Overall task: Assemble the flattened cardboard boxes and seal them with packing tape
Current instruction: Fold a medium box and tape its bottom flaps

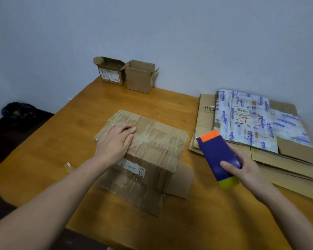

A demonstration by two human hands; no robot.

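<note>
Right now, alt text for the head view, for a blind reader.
A person's left hand presses flat on a taped cardboard box on a wooden table, while the right hand grips a blue tape dispenser. Flattened boxes at right; two open boxes behind.

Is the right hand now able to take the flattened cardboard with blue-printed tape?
Probably not yet: the right hand grips the purple plastic tape dispenser, though the flattened cardboard with blue-printed tape lies uncovered just beyond it.

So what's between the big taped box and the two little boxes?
Only bare table lies between the taped box and the little boxes, seen in the head view.
</note>
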